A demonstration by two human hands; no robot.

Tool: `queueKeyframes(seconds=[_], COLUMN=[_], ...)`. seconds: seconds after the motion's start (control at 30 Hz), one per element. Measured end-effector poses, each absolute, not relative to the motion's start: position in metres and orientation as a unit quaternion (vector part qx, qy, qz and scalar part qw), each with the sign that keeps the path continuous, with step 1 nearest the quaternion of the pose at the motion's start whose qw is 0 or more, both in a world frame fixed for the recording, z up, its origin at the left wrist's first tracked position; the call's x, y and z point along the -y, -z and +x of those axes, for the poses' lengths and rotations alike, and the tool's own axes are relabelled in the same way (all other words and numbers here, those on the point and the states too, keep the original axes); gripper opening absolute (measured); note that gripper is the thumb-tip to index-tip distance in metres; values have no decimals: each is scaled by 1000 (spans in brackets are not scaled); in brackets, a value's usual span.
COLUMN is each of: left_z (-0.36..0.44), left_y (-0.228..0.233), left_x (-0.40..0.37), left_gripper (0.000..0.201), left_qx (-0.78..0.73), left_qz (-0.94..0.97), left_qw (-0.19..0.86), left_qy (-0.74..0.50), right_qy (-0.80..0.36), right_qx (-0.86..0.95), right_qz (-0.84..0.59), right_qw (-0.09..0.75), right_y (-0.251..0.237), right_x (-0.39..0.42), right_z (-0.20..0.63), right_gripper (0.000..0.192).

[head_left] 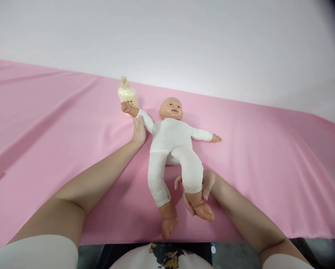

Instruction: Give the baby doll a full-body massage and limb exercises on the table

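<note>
Presently: doll held at two limbs, bottle close by

Risks (judged). Your main hazard is the pump bottle (pixel 127 92) at the far left: the doll's fist (pixel 125 107) overlaps it in view, contact unclear. If you sweep that arm toward the far side, you could knock the bottle over; its tall, narrow top would not help. Second: slippage. Your hold at the ankle looks loose, so the smooth foot (pixel 203 211) could slide out and the leg drop. Third: with one arm and the opposite leg both held, an uneven pull could twist the torso or drag the doll toward you. The foot on the left (pixel 169 221) lies near the table's near edge and would go over first. The pink cloth (pixel 257 175) shows creases and might bunch or travel along with it.

Pose. Doll (pixel 171 135) lies face up mid-table, head far, feet near. Your left hand (pixel 139 131) reaches well out, elbow slightly bent, and grasps the doll's left-lying forearm from the near side; thumb against the sleeve, remaining fingers hidden, pressure not readable. Your right hand (pixel 209 181) comes in from the right, elbow bent more sharply, fingers curled around the lower leg (pixel 192 172) on the right, some passing under the ankle. Both forearms angle inward.
</note>
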State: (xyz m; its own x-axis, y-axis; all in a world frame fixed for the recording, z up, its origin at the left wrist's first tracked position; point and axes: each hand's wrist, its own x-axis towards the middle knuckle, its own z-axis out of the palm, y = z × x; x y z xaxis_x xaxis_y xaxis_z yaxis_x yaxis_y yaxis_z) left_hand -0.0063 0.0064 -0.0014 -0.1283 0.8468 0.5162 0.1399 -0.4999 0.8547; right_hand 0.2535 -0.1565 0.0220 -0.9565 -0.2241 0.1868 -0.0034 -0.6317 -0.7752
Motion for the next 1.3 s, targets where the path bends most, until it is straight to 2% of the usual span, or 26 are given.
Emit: queueKeyframes(seconds=[0.1,0.23,0.4,0.53,0.67,0.8,1.0,1.13,1.3], left_z=[-3,2,3,2,1,0,1,3,5], left_y=[-3,-8,-16,-21,-24,-25,-22,-21,-20], left_x=[-1,7,14,18,21,24,20,16,14], left_gripper=[66,67,64,67,64,59,62,66,64], left_qx=[-427,-406,-343,-312,-294,-290,-287,-300,-332], left_qz=[567,622,719,794,831,840,833,801,728], left_qw=[261,244,212,172,142,139,131,173,246], left_qy=[-654,-624,-567,-493,-451,-436,-454,-488,-547], right_qy=[900,904,882,863,853,855,845,847,875], right_qx=[-416,-407,-369,-331,-310,-299,-320,-341,-369], right_qz=[-128,-59,70,151,190,180,206,183,132], right_qw=[23,-115,-285,-351,-375,-384,-377,-365,-285], right_y=[-21,-16,-18,-28,-29,-29,-32,-27,-11], right_x=[158,162,162,159,158,158,159,159,159], right_z=[257,265,264,259,257,257,255,258,267], right_gripper=[69,74,66,53,39,36,54,59,66])
